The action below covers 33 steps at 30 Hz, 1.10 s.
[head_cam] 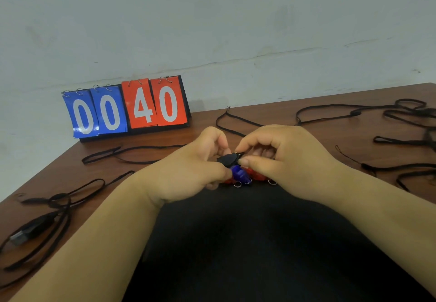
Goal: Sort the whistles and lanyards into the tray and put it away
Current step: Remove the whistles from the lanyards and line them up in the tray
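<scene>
Both hands meet over the near middle of the brown table (306,136). My left hand (195,167) and my right hand (283,158) together pinch a black whistle (228,159) by its ends. Just below it lie a blue whistle (239,174) and red whistles (256,176) with small metal rings, partly hidden by my fingers. Black lanyards lie loose all over the table: a tangle at the left (56,207), one behind my hands (226,122), several at the right (401,113). No tray is in view.
A flip scoreboard (127,108) reading 00 40 stands at the back left against a pale wall. A black USB plug (26,233) lies at the near left edge. My dark clothing (247,242) fills the bottom of the view.
</scene>
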Tool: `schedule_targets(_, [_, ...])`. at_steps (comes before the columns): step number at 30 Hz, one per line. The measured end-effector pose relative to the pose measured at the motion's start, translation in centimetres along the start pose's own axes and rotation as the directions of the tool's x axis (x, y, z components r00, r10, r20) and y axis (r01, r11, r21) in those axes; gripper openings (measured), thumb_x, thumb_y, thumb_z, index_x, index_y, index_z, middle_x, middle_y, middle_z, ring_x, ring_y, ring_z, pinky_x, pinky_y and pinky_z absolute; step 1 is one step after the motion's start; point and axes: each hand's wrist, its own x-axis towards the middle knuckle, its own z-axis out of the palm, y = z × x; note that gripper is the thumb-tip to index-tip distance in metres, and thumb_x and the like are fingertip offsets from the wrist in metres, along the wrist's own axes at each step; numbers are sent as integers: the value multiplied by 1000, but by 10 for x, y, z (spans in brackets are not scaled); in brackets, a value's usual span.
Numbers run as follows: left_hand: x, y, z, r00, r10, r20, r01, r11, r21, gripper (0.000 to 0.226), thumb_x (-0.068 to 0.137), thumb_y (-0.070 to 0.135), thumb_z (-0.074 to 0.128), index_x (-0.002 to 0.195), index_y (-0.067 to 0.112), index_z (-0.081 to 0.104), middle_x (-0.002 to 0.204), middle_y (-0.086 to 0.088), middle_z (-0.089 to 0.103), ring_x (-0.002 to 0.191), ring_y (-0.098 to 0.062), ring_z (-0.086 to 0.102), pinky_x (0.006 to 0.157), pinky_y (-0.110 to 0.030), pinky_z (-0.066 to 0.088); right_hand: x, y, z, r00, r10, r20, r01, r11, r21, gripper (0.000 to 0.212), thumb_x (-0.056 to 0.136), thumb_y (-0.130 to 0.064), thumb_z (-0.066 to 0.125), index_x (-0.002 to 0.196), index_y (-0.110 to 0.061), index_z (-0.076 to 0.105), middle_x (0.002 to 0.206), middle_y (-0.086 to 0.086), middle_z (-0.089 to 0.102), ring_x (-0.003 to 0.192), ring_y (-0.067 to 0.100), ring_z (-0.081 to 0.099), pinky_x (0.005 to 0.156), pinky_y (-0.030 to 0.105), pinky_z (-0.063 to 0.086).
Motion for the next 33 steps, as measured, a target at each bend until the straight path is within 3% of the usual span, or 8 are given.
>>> schedule_targets(3, [0,0,-1,999,11,-50,-12,1000,-16,30,97,13,66,116,26,47,105,-23,63,69,-12,58,68,-29,51,0,-2,-2,999,18,-38,-16,999,49,31,87,-22,77,87,-48,62,77,-22,63,84,-7,60,75,8,46])
schedule_targets(7, [2,1,1,986,47,-158,-40,998,45,20,100,24,63,116,31,54,96,2,67,73,-10,65,72,-30,56,-1,-1,-2,998,22,-58,-18,998,65,28,88,-23,77,87,-48,63,80,-20,65,86,-6,61,74,7,47])
schedule_targets(11, [2,7,6,961,69,-267,-79,997,-26,26,94,21,71,114,28,57,95,8,74,81,-3,71,75,-26,56,-1,1,-3,995,35,-98,-28,997,72,24,88,-24,76,90,-46,66,80,-23,66,86,-6,63,74,7,47])
schedule_targets(14, [2,8,7,916,62,-396,-85,996,-40,31,84,24,81,108,28,61,100,6,77,94,-14,74,87,-36,60,0,1,-5,992,39,-117,-29,996,85,27,87,-24,74,89,-49,64,82,-25,66,88,-8,64,77,7,50])
schedule_targets(17, [1,9,6,891,68,-448,-88,996,-25,27,81,24,83,100,25,66,97,4,78,94,-20,74,86,-36,62,1,0,-4,992,43,-121,-31,994,102,25,87,-25,73,88,-49,64,80,-26,67,87,-9,65,77,6,50])
schedule_targets(23, [-3,11,0,929,106,-355,-101,994,31,10,88,18,77,96,22,72,91,6,79,86,-10,76,85,-32,61,0,4,-5,983,126,-134,-99,977,190,13,83,-27,79,89,-36,71,79,-16,72,78,0,69,72,10,53])
schedule_targets(27, [-8,11,-4,957,124,-261,-90,986,139,6,86,20,80,88,24,76,86,4,76,83,-13,74,85,-36,62,-2,3,-1,988,151,25,-153,969,196,21,81,-24,83,92,-37,69,85,-15,72,74,2,69,68,13,54])
schedule_targets(33, [-7,11,-4,995,33,-94,-1,944,329,14,81,29,85,84,30,72,87,15,73,81,-4,70,84,-32,59,-4,4,2,968,146,205,-168,981,94,14,79,-31,85,83,-31,71,80,-20,71,70,-1,68,69,16,56])
